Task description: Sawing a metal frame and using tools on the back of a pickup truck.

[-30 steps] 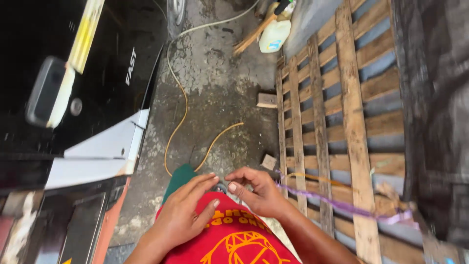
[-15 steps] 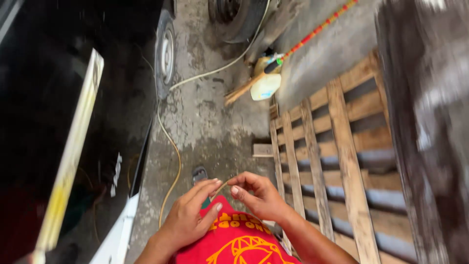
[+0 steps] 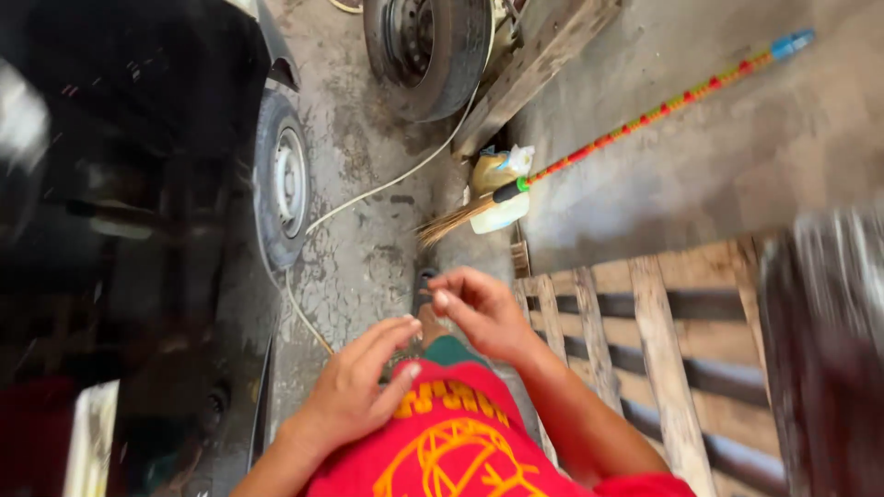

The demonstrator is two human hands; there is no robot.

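Nearest the camera is a red shirt (image 3: 460,451) with a yellow print, and both hands are raised just in front of it. The left hand (image 3: 354,387) lies against the shirt's front with its fingers (image 3: 398,336) stretched out loosely and a little apart, gripping nothing that shows. The right hand (image 3: 479,308) is just beyond and beside it, its fingers (image 3: 451,294) curled inward with thumb and fingertips close together; whether something small is pinched there I cannot tell. The two hands are near each other but not touching. Between them a foot in a dark sandal (image 3: 425,299) stands on the concrete floor (image 3: 359,248).

To the right of the person a wooden pallet (image 3: 663,368) lies flat, its slats running away from the camera. To the left stands a black vehicle (image 3: 120,184), with its wheel (image 3: 281,189) close to a pale cable (image 3: 368,189) that snakes over the floor.

Further off, a pale plastic jug (image 3: 502,198) sits on the floor against a grey slab; its contents cannot be made out, though something white and crumpled rests at its top. A broom (image 3: 635,124) with a striped, many-coloured handle and a blue tip lies aslant over the slab, its straw bristles beside the jug. Farthest away, a loose tyre (image 3: 428,51) on its rim stands on the floor.
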